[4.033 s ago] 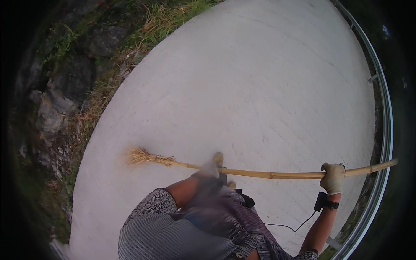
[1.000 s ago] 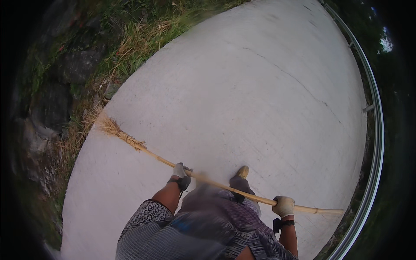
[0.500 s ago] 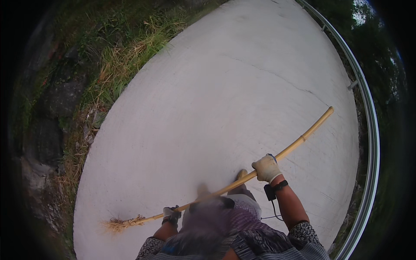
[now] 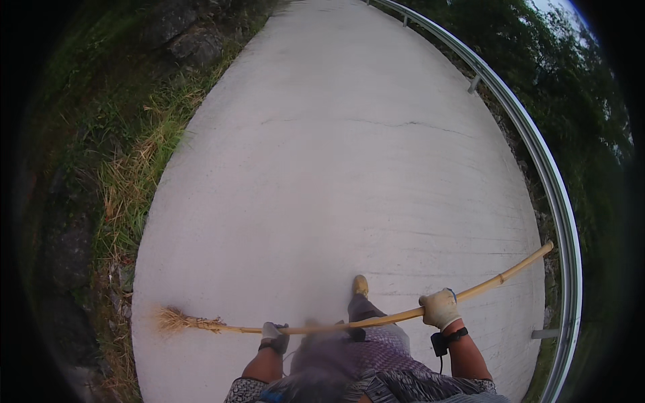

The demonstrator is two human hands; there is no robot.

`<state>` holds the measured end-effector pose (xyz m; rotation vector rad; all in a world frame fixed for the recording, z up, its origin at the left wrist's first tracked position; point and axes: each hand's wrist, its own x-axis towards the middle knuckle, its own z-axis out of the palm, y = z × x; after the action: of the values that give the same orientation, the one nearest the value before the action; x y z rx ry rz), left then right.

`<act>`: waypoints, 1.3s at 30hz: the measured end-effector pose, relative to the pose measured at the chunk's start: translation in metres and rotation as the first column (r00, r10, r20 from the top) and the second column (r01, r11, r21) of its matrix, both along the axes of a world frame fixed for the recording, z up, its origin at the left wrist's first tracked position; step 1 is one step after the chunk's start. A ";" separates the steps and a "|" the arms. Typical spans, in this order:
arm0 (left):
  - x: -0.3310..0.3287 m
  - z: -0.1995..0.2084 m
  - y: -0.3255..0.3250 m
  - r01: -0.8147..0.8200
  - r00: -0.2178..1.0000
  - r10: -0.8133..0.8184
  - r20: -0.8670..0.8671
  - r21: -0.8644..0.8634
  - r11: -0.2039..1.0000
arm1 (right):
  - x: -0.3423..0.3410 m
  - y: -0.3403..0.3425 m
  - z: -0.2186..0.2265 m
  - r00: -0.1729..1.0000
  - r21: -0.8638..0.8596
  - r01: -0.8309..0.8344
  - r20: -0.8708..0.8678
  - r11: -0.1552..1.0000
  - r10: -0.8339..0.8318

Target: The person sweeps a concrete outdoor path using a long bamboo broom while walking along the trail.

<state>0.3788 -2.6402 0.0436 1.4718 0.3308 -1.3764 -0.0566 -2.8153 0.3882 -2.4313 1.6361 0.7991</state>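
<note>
A long broom with a bamboo handle [image 4: 396,316] lies nearly level across the front of my body. Its straw-coloured bristle head [image 4: 185,321] points left, and the bare end of the pole reaches out to the right, in line with the guardrail. My left hand [image 4: 274,334], in a greyish glove, is closed round the handle close to the bristles. Farther up the pole, my right hand [image 4: 441,309] grips it from above in a cream glove. Black bands circle both wrists, and a small black box with a cable hangs at the right one.
A pale concrete road [image 4: 302,188] with a thin crack runs ahead. Along its right edge curves a metal guardrail [image 4: 561,195] on posts, trees behind it. Grass [image 4: 138,178] and dark rocks border the left. My shoe [image 4: 361,285] shows beyond the handle.
The broom has turned from a steep slant to nearly level: its bristle end rose in view and its pole end dropped right. Both hands kept their grip. The view has swung rightward along the road.
</note>
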 end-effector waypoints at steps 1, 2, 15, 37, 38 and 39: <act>-0.009 0.019 -0.023 -0.145 0.977 0.146 -0.155 0.015 0.989 | -0.012 0.020 0.001 0.997 0.001 0.072 -0.025 0.997 -0.072; -0.011 0.034 -0.049 -0.162 0.970 0.165 -0.179 0.028 0.986 | -0.020 0.036 -0.003 0.992 0.001 0.119 -0.045 0.993 -0.119; -0.044 0.119 -0.207 -0.344 0.863 0.227 -0.451 -0.196 0.918 | -0.137 0.032 -0.039 0.907 0.032 0.420 0.001 0.907 -0.420; -0.174 0.079 -0.198 -0.605 0.711 0.666 -0.226 0.286 0.743 | -0.190 -0.347 -0.002 0.981 -0.057 -0.190 0.031 0.980 0.192; -0.180 0.075 -0.212 -0.662 0.642 0.734 -0.221 0.323 0.676 | -0.181 -0.368 0.005 0.974 -0.111 -0.218 0.046 0.970 0.224; -0.184 0.079 -0.232 -0.672 0.622 0.752 -0.218 0.344 0.656 | -0.169 -0.387 0.015 0.970 -0.125 -0.233 0.038 0.964 0.240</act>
<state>0.1949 -2.8720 0.1225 1.0533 1.2171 -0.9170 -0.2261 -3.2023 0.4030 -2.7452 1.4318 0.6750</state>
